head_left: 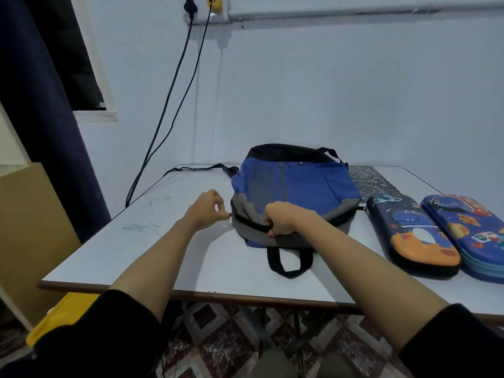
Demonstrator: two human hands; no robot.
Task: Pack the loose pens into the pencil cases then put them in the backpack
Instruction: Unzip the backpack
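A blue, grey and black backpack (pixel 297 186) lies flat on the white table (pixel 169 241), its carry handle toward me. My left hand (pixel 208 208) pinches the zipper pull at the backpack's left end. My right hand (pixel 283 218) grips the grey fabric at the zipper opening, fingers curled over its edge. Two closed space-themed pencil cases lie to the right: one with an orange end (pixel 414 236) and a bluer one (pixel 469 233) beside it. No loose pens show.
A dark patterned mat (pixel 373 181) lies behind the cases. Two black cables (pixel 169 105) hang from wall sockets down behind the table's left rear corner. A backpack strap (pixel 199 168) trails along the back edge. A yellow bin (pixel 51 320) sits below the table's left.
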